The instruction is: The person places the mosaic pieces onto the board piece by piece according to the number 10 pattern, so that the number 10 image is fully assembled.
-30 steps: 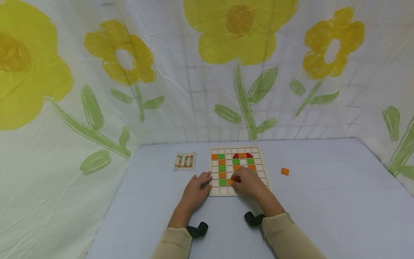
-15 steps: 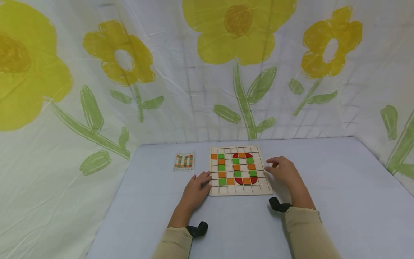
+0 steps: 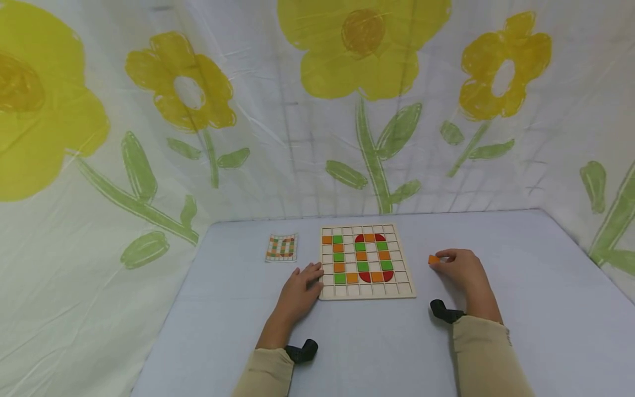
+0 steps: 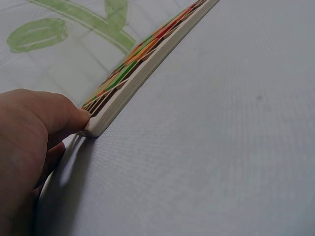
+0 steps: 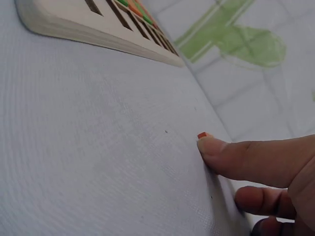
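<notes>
Head view: a wooden grid board [image 3: 366, 263] lies flat on a pale blue table [image 3: 521, 309], bearing orange, green and red tiles in its cells, with empty cells around them. The left hand [image 3: 300, 289] rests on the table at the board's near left corner, fingers relaxed and fingertips touching the board's edge, holding nothing. The right hand [image 3: 461, 269] lies to the right of the board, well apart from it, fingertips against a single orange tile [image 3: 434, 259] that sits on the table; whether the tile is pinched or merely touched cannot be told from here. A small pattern card [image 3: 281, 247] showing a coloured grid lies on the table to the left of the board, apart from it. A white sheet printed with yellow flowers [image 3: 364, 47] forms the backdrop. Left wrist view: the left hand [image 4: 29, 147] fills the lower left, one finger [image 4: 59, 115] extended and pressing against the corner of the grid board [image 4: 133, 83], whose edge runs away toward the upper right; the coloured tiles show as thin stripes on its top. Right wrist view: the right hand [image 5: 268, 174] enters from the lower right, one fingertip [image 5: 211, 147] laid on the table over the orange tile [image 5: 202, 134], of which only a sliver shows; the grip remains unclear. The grid board [image 5: 93, 29] lies at upper left, well apart.
</notes>
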{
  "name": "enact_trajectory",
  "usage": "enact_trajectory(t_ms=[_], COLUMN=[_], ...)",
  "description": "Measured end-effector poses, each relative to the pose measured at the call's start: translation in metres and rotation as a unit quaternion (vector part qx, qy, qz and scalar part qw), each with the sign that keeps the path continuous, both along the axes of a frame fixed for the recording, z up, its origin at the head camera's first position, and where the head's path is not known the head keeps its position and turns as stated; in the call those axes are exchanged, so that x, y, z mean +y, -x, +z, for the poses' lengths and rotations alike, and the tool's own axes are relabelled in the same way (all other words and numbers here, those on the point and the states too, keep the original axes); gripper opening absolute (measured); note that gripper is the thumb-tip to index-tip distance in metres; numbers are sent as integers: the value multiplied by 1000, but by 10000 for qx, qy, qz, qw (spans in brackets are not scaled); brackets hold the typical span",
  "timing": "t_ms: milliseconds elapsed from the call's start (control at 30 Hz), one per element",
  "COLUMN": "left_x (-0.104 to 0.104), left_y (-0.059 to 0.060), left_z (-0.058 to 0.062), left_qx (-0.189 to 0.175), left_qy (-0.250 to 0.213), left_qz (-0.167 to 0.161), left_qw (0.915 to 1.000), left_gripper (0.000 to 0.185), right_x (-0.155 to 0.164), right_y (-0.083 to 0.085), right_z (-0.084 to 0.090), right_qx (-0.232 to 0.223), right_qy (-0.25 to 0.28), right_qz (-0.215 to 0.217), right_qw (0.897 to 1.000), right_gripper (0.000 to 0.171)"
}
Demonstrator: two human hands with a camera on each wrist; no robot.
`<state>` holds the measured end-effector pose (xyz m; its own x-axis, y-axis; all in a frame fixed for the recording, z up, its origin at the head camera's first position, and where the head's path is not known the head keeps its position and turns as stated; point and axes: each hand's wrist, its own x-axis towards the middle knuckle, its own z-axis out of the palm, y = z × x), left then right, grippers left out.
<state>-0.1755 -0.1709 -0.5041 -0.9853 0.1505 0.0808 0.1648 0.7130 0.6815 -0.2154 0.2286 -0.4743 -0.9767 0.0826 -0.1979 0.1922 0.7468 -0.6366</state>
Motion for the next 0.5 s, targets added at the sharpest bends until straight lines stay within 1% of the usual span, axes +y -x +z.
enact_trajectory(t_ms=[133, 267, 400, 500], left_x=[0, 0, 0, 0], left_y=[1, 1, 0, -1], left_z=[-1, -1, 1, 2], left_qx=[7, -3, -50, -108], left_qy=[7, 9, -27, -84], left_qz=[13, 20, 20, 8], left_qw=[10000, 10000, 10000, 9999], left_gripper=[36, 36, 36, 36], right_x=[-2, -10, -39, -73], right_y=[0, 5, 11, 11], right_z=[-2, -3, 0, 6], right_qx=[149, 165, 126, 190], right_qy=[-18, -14, 58, 140], right_qz=[-22, 16, 210, 559], right_qw=[9999, 9999, 9997, 9982], right_gripper=[47, 47, 47, 44])
